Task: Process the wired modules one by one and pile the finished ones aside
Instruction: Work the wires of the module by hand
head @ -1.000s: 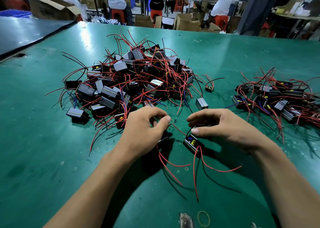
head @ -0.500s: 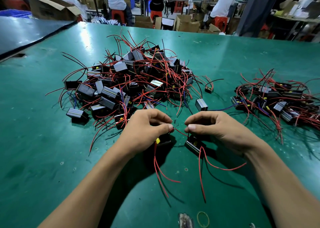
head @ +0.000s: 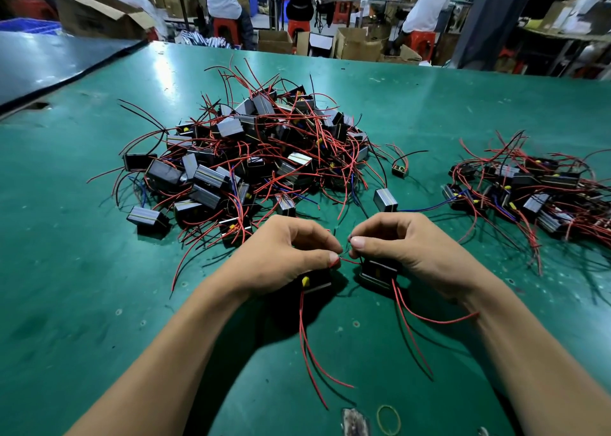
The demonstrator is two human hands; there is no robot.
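Observation:
Two small black wired modules lie on the green table in front of me. The left module (head: 315, 282) has a yellow part and red wires trailing toward me. The right module (head: 378, 271) also trails red wires. My left hand (head: 284, 257) pinches a red wire end between thumb and finger. My right hand (head: 400, 247) pinches another wire end right beside it, the fingertips almost touching. A big heap of modules (head: 258, 157) with tangled red and black wires lies behind my hands. A smaller pile of modules (head: 535, 187) sits at the right.
A single module (head: 385, 200) and a tiny part (head: 399, 170) lie loose between the piles. A rubber band (head: 388, 419) lies near the table's front edge. People sit at benches among cardboard boxes (head: 99, 12) beyond the table's far edge.
Both hands have come closer together, bringing the wire ends of the two modules to meet. The left module has slid out from under my left hand, showing its yellow part.

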